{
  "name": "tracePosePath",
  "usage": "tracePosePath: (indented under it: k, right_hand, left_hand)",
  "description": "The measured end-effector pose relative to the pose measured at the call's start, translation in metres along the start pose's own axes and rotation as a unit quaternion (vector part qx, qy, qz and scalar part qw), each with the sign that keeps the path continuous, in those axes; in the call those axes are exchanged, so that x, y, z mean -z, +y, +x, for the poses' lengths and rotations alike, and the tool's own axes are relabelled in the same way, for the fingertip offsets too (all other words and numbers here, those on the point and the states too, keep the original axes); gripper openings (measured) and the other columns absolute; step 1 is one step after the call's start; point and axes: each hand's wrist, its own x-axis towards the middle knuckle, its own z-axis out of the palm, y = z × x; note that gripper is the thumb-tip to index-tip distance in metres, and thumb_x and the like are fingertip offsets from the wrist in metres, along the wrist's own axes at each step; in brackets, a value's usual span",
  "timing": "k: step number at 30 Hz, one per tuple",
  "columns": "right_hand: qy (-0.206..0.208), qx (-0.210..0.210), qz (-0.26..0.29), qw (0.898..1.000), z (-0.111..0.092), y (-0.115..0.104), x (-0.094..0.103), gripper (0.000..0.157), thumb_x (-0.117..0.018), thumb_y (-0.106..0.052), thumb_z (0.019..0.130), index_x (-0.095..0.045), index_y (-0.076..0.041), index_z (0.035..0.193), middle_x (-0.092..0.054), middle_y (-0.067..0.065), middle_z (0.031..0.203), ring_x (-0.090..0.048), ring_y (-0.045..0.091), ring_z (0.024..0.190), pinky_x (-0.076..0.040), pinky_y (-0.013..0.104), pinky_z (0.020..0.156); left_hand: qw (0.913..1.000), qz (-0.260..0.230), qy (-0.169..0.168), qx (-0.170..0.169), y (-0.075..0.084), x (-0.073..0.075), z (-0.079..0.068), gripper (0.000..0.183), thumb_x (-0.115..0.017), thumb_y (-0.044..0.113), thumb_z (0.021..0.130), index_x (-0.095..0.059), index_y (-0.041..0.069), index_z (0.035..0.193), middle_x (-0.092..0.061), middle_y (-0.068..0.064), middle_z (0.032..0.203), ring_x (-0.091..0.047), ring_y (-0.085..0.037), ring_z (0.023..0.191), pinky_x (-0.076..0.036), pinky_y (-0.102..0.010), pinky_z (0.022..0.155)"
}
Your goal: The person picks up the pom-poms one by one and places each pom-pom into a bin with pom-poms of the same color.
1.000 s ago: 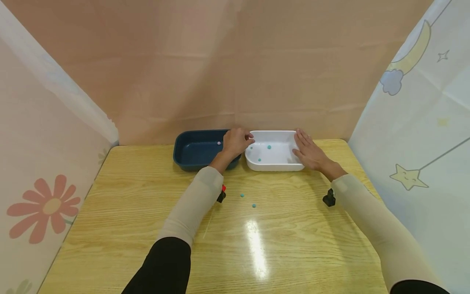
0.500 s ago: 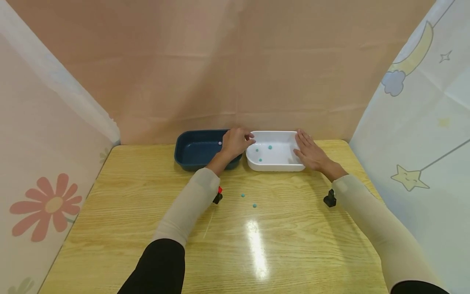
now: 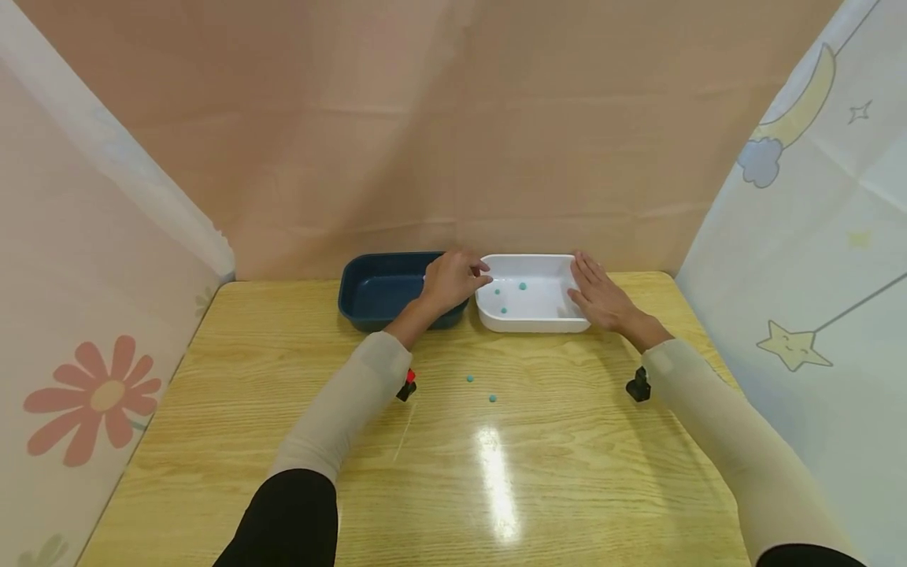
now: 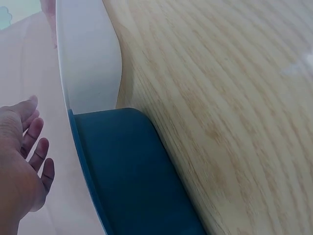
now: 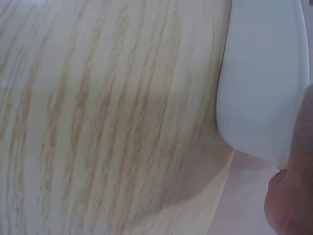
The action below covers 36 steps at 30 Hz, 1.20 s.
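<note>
My left hand [image 3: 449, 281] hovers above the right end of a dark blue tray [image 3: 368, 321], its fingertips reaching toward the white tray's left rim. In the left wrist view its fingers are loosely bent, with nothing between them. The white tray [image 3: 531, 324] stands just right of the blue one. Inside it lie several small teal balls, among them a larger ball [image 3: 523, 286] and a smaller ball [image 3: 504, 310]. My right hand [image 3: 602, 302] rests on the white tray's right end, fingers extended along the rim. The left hand covers part of the blue tray.
Two more teal balls lie on the wooden table [image 3: 567, 457] before the trays: a farther ball [image 3: 470, 379] and a nearer ball [image 3: 492, 398]. A brown backdrop [image 3: 453, 157] rises behind the trays. Patterned side panels [image 3: 815, 425] flank the table.
One small teal ball has rolled a little rightward from the white tray's left end. My left forearm has swung left, and its hand now hides most of a pale ball in the blue tray.
</note>
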Motion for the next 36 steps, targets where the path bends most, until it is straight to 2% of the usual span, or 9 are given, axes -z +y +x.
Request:
tracePosePath:
  k: [9, 15, 20, 22, 26, 28, 31, 33, 36]
  right_hand:
    - [0.000, -0.004, -0.006, 1.000, 0.000, 0.001, 0.000, 0.070, -0.020, -0.042, 0.107, -0.001, 0.008, 0.153, 0.009, 0.022, 0.162, 0.009, 0.036, 0.149, 0.000, 0.052, 0.120]
    - [0.000, -0.004, -0.009, 1.000, 0.001, 0.001, 0.001, 0.068, -0.023, -0.037, 0.108, -0.002, 0.009, 0.153, 0.008, 0.023, 0.161, 0.007, 0.038, 0.149, 0.000, 0.053, 0.120]
    - [-0.007, -0.008, -0.011, 1.000, 0.002, 0.002, 0.001, 0.068, -0.023, -0.038, 0.107, 0.000, 0.008, 0.153, 0.009, 0.022, 0.162, 0.008, 0.037, 0.149, 0.000, 0.052, 0.120]
    - [-0.007, -0.006, -0.012, 1.000, 0.002, 0.002, 0.000, 0.069, -0.022, -0.039, 0.107, 0.000, 0.008, 0.153, 0.009, 0.022, 0.162, 0.008, 0.037, 0.149, 0.000, 0.052, 0.120]
    - [-0.003, -0.002, -0.012, 1.000, 0.003, 0.001, 0.000, 0.068, -0.021, -0.038, 0.108, -0.001, 0.009, 0.153, 0.008, 0.023, 0.161, 0.008, 0.038, 0.149, 0.001, 0.052, 0.120]
    - [0.000, -0.001, -0.011, 1.000, 0.002, 0.001, 0.000, 0.068, -0.021, -0.038, 0.107, -0.002, 0.009, 0.153, 0.008, 0.023, 0.161, 0.008, 0.038, 0.149, 0.001, 0.052, 0.120]
    - [0.001, -0.002, -0.008, 1.000, 0.002, 0.001, -0.001, 0.068, -0.023, -0.037, 0.107, -0.002, 0.009, 0.152, 0.008, 0.023, 0.161, 0.007, 0.038, 0.149, 0.000, 0.053, 0.120]
    - [-0.001, -0.002, -0.009, 1.000, 0.002, 0.000, -0.001, 0.068, -0.024, -0.036, 0.107, -0.002, 0.010, 0.152, 0.008, 0.024, 0.161, 0.007, 0.039, 0.149, 0.000, 0.053, 0.120]
    - [-0.005, -0.001, -0.013, 1.000, 0.002, -0.001, -0.001, 0.067, -0.024, -0.036, 0.108, -0.002, 0.010, 0.152, 0.008, 0.023, 0.161, 0.007, 0.039, 0.149, 0.000, 0.052, 0.120]
  left_hand:
    - [0.9990, 0.000, 0.002, -0.044, 0.003, 0.010, -0.012, 0.023, -0.073, 0.040, 0.088, -0.078, 0.024, 0.102, -0.068, 0.009, 0.089, -0.057, -0.006, 0.076, -0.045, -0.024, 0.052]
    - [0.9980, 0.003, -0.006, -0.063, 0.004, 0.015, -0.019, 0.024, -0.072, 0.042, 0.088, -0.078, 0.024, 0.103, -0.069, 0.009, 0.089, -0.056, -0.006, 0.078, -0.045, -0.022, 0.056]
    - [0.9974, -0.005, -0.018, -0.070, 0.004, 0.017, -0.026, 0.023, -0.072, 0.042, 0.088, -0.078, 0.026, 0.102, -0.067, 0.012, 0.085, -0.055, -0.003, 0.073, -0.044, -0.021, 0.052]
    - [0.9969, -0.013, -0.024, -0.074, 0.004, 0.017, -0.029, 0.023, -0.072, 0.041, 0.088, -0.078, 0.025, 0.103, -0.067, 0.012, 0.085, -0.055, -0.002, 0.070, -0.045, -0.023, 0.052]
    - [0.9952, -0.033, -0.031, -0.086, 0.006, 0.020, -0.037, 0.023, -0.074, 0.039, 0.087, -0.078, 0.023, 0.103, -0.068, 0.011, 0.086, -0.055, -0.002, 0.069, -0.049, -0.034, 0.067]
    - [0.9940, -0.042, -0.034, -0.096, 0.006, 0.020, -0.041, 0.023, -0.074, 0.038, 0.087, -0.079, 0.021, 0.103, -0.069, 0.010, 0.089, -0.054, -0.002, 0.067, -0.048, -0.036, 0.065]
    - [0.9920, -0.042, -0.039, -0.112, 0.007, 0.021, -0.048, 0.022, -0.074, 0.037, 0.087, -0.079, 0.021, 0.101, -0.069, 0.010, 0.090, -0.052, -0.002, 0.063, -0.046, -0.031, 0.057]
    - [0.9915, -0.040, -0.042, -0.116, 0.008, 0.022, -0.051, 0.021, -0.074, 0.037, 0.088, -0.080, 0.021, 0.100, -0.068, 0.010, 0.086, -0.050, -0.002, 0.060, -0.041, -0.026, 0.046]
    - [0.9916, -0.038, -0.045, -0.116, 0.009, 0.024, -0.057, 0.017, -0.075, 0.034, 0.087, -0.080, 0.022, 0.098, -0.065, 0.011, 0.079, -0.049, -0.003, 0.057, -0.036, -0.022, 0.043]
